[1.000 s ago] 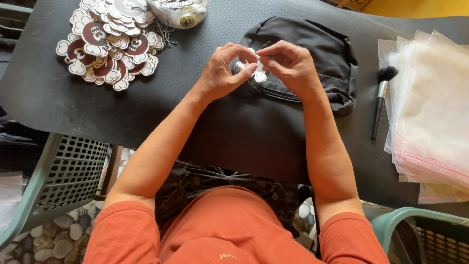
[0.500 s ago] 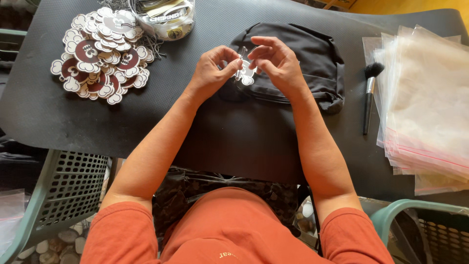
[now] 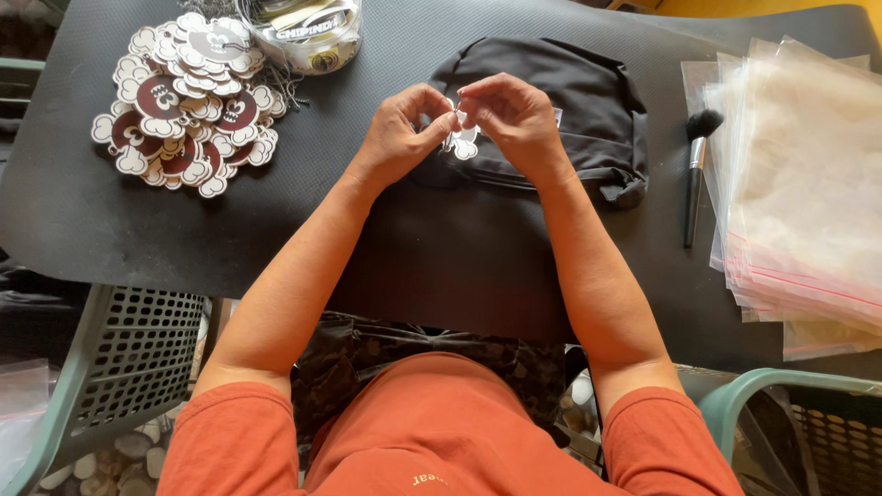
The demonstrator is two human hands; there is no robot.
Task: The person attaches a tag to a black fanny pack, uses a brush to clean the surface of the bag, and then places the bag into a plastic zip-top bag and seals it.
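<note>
Head view: left hand [image 3: 397, 133] and right hand [image 3: 514, 118] meet fingertip to fingertip, pinching a small white tag [image 3: 462, 142] over the black bag [image 3: 588, 110], apparently mid-fastening; finishing it needs fine finger work.

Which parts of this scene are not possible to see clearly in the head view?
- Tag: mostly covered by the fingers of the left hand and right hand; how it is gripped or fastened cannot be told.
- Black bag: its middle is hidden behind both hands.
- Clear container: cut off by the top edge.
- Plastic bags: cut off by the right edge.
- Pile of tags: lower ones are covered by upper ones.
</note>
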